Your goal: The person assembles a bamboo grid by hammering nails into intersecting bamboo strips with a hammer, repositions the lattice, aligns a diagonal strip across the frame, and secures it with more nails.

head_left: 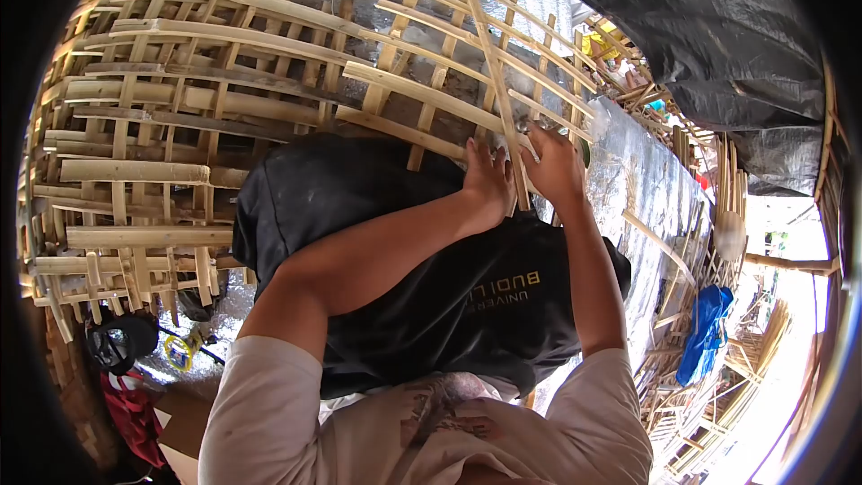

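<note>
A woven bamboo lattice [422, 112] of pale split strips lies across my covered lap, its near corner between my hands. My left hand [490, 187] is closed at the edge of this lattice, fingers curled over the strip ends. Close to its right, my right hand [554, 164] has bent fingers gripping the lattice where strips cross. A long bamboo strip [496, 58] runs diagonally over the weave and passes down between both hands. Parts of the fingertips are hidden behind the strips. Black cloth [431, 305] with gold lettering covers my lap beneath my forearms.
A larger woven bamboo piece [144, 117] spreads over the left side. Silver sheeting [642, 157] lies under and right of the lattice. A black tarp [727, 45] hangs at upper right. A blue cloth [705, 332] and a yellow tape roll [179, 353] are nearby.
</note>
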`<state>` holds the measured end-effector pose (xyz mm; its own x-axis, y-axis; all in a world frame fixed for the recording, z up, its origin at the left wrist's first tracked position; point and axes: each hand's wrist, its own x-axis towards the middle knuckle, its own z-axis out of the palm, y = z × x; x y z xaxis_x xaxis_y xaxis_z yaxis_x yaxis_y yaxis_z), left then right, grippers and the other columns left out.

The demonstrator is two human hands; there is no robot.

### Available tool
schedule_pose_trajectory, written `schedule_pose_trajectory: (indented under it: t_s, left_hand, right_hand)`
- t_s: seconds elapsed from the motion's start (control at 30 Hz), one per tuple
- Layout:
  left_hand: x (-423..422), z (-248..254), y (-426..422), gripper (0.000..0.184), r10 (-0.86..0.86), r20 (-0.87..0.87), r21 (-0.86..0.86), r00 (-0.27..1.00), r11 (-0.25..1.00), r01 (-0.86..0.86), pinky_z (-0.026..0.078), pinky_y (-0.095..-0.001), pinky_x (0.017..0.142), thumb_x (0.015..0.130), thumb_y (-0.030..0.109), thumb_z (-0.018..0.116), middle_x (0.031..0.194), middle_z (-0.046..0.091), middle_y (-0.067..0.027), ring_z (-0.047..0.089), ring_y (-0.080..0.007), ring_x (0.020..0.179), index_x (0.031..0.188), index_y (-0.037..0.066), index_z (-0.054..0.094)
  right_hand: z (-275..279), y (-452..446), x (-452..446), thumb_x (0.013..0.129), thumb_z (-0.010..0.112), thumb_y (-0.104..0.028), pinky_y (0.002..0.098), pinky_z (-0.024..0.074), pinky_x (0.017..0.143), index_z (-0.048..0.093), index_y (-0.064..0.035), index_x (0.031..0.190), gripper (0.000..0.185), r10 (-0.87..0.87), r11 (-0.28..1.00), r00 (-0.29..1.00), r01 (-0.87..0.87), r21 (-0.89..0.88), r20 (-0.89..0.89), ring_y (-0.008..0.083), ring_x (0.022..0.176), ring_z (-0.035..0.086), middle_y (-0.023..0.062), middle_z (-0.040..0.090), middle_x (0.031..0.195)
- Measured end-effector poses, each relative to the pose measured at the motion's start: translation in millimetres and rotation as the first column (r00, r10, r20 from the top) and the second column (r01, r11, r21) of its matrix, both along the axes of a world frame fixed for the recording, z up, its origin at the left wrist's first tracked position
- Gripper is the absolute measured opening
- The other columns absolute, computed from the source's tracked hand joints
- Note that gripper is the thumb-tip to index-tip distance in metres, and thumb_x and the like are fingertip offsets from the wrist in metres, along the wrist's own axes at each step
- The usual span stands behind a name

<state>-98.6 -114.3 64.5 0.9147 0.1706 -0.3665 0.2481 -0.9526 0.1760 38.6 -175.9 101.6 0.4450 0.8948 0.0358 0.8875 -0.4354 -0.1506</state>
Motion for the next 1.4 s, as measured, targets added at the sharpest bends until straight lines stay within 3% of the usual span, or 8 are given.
schedule_pose_trajectory:
  t_s: [0.33,0.7,0.8,0.9,1.0,1.13,1.37,1.4]
  left_hand:
    - [-9,-22,-5,0.08,0.047,0.315,0.044,0.948,0.997,-0.064,0.024,-0.0705,0.109,0.084,0.045,0.069,0.152,0.035,-0.0254,0.033,-0.0495,0.136,0.144,-0.002,0.045]
    - [-7,-16,-4,0.078,0.038,0.236,0.026,0.971,0.999,-0.045,0.024,-0.0662,0.112,0.09,0.045,0.063,0.154,0.032,-0.0216,0.035,-0.0438,0.138,0.148,0.0,0.037]
    - [-6,-17,-4,0.077,0.037,0.235,0.033,0.971,0.998,-0.046,0.025,-0.0661,0.112,0.091,0.045,0.062,0.154,0.033,-0.0216,0.036,-0.043,0.138,0.148,0.0,0.037]
    - [-4,-18,-6,0.073,0.039,0.283,0.045,0.958,0.997,-0.054,0.027,-0.0661,0.111,0.09,0.043,0.064,0.151,0.037,-0.0216,0.038,-0.0421,0.137,0.145,0.001,0.042]
    - [-6,-17,-4,0.068,0.021,0.345,0.05,0.938,0.998,-0.041,0.03,-0.0658,0.109,0.089,0.041,0.066,0.145,0.043,-0.0216,0.039,-0.0415,0.135,0.14,0.001,0.048]
    - [-14,-1,3,0.062,0.007,0.389,0.035,0.921,0.999,-0.022,0.033,-0.0661,0.107,0.088,0.039,0.067,0.139,0.049,-0.0218,0.043,-0.0403,0.133,0.134,0.0,0.053]
    - [-7,79,60,0.067,0.002,0.054,-0.137,0.999,0.991,0.005,0.034,-0.0601,0.111,0.095,0.048,0.054,0.149,0.043,-0.0212,0.041,-0.0395,0.137,0.142,0.0,0.043]
    - [2,83,69,0.069,0.024,0.036,-0.066,0.999,0.998,-0.022,0.032,-0.0591,0.112,0.097,0.049,0.051,0.151,0.039,-0.0215,0.037,-0.039,0.14,0.145,0.002,0.039]
  right_hand:
    - [-19,-10,-7,0.083,0.073,-0.027,0.0436,0.0541,0.086,0.066,-0.007,0.121,0.044,0.003,0.997,1.0,-0.003,0.082,-0.003,0.035,0.101,0.065,0.0157,0.068,0.107]
    - [-4,-18,4,0.08,0.075,-0.024,0.0443,0.0536,0.083,0.068,-0.007,0.112,0.037,-0.014,0.985,0.998,0.025,0.169,-0.066,0.0355,0.093,0.066,0.0148,0.069,0.098]
    - [4,-27,8,0.081,0.075,-0.027,0.045,0.053,0.085,0.066,-0.0061,0.115,0.041,-0.135,0.986,0.988,0.127,0.107,0.07,0.0366,0.097,0.066,0.0174,0.069,0.1]
    - [14,-37,12,0.083,0.074,-0.031,0.0461,0.0531,0.086,0.066,-0.0044,0.112,0.041,-0.276,0.955,0.959,0.265,-0.135,-0.064,0.0382,0.1,0.066,0.02,0.069,0.102]
    - [14,-39,12,0.084,0.074,-0.032,0.0473,0.0532,0.085,0.064,-0.0034,0.108,0.039,-0.301,0.91,0.95,0.259,-0.323,-0.086,0.0393,0.1,0.067,0.0215,0.07,0.101]
    - [-3,-41,22,0.086,0.07,-0.026,0.0488,0.0531,0.086,0.063,-0.0033,0.107,0.032,-0.263,0.914,0.959,0.213,-0.344,-0.105,0.0405,0.098,0.067,0.0222,0.07,0.099]
    - [-4,-52,39,0.091,0.06,-0.024,0.0512,0.053,0.083,0.062,-0.0018,0.104,0.025,-0.251,0.956,0.952,0.215,-0.2,-0.174,0.0436,0.094,0.066,0.0253,0.069,0.097]
    - [-9,-56,45,0.092,0.059,-0.024,0.0525,0.0527,0.081,0.061,-0.0022,0.102,0.024,-0.246,0.963,0.95,0.218,-0.158,-0.193,0.0445,0.091,0.066,0.0261,0.068,0.093]
